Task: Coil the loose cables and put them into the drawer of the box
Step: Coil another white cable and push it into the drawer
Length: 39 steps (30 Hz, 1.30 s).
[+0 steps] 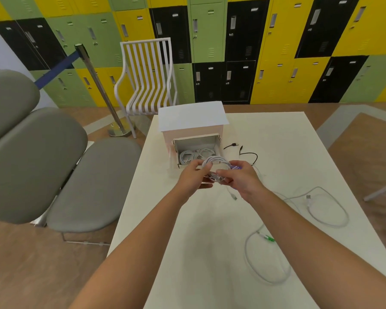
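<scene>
Both hands, left [193, 176] and right [240, 177], grip a coiled white cable [214, 165] just before the open drawer [196, 141].

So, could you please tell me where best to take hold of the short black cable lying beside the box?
Probably at its curved middle, coming from above: it lies flat on the table, clear of the box, ends spread apart.

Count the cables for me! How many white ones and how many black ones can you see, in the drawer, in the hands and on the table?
White coils in the drawer: 2
White coil held by both hands: 1
White loose cables on the table: 2
Black loose cable on the table: 1
Total: 6 cables, 5 white, 1 black
</scene>
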{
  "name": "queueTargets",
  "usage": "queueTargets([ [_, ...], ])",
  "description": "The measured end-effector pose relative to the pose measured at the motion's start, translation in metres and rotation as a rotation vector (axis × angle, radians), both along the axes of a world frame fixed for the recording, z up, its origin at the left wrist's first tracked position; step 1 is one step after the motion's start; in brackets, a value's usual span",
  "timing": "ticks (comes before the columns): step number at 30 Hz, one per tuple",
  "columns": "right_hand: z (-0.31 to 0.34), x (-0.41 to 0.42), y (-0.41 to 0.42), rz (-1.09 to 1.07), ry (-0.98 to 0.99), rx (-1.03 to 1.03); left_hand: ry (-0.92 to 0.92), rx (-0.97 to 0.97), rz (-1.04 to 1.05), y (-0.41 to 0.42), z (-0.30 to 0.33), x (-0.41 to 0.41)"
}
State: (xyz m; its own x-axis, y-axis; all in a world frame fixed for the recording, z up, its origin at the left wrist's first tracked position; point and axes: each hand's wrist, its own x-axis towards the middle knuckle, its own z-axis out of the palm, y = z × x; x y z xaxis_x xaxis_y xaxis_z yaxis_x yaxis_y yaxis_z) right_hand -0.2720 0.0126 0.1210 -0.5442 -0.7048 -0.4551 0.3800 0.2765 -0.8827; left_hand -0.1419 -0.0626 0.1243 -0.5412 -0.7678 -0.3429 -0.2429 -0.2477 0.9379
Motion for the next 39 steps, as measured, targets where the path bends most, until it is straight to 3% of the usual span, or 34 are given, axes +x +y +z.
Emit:
queueTargets([
  [4, -0.006, 0.002, -0.010, -0.037, 0.150, 0.117, 0.005, 0.000, 0.109, 0.000, -0.015, -0.006],
  [8, -0.016, 0.007, -0.020, 0.051, 0.024, 0.257, 0.107, 0.144, 0.223, -0.010, -0.026, -0.005],
  [12, -0.019, 0.009, -0.034, 0.029, -0.112, 0.184, 0.140, 0.217, 0.294, -0.020, -0.039, -0.003],
  [15, -0.024, 0.009, -0.048, -0.034, -0.058, 0.136, 0.080, 0.206, 0.305, -0.033, -0.046, -0.003],
  [25, -0.056, -0.011, -0.102, -0.126, 0.245, 0.248, -0.100, 0.004, 0.252, -0.087, -0.065, -0.025],
  [31, -0.074, -0.032, -0.133, -0.038, 0.600, 0.345, -0.209, -0.199, 0.192, -0.117, -0.080, -0.048],
  [35, -0.092, -0.042, -0.144, -0.043, 0.763, 0.445, -0.440, -0.472, 0.056, -0.135, -0.093, -0.058],
  [39, -0.103, -0.046, -0.147, -0.034, 0.885, 0.508, -0.631, -0.600, 0.004, -0.144, -0.109, -0.066],
])
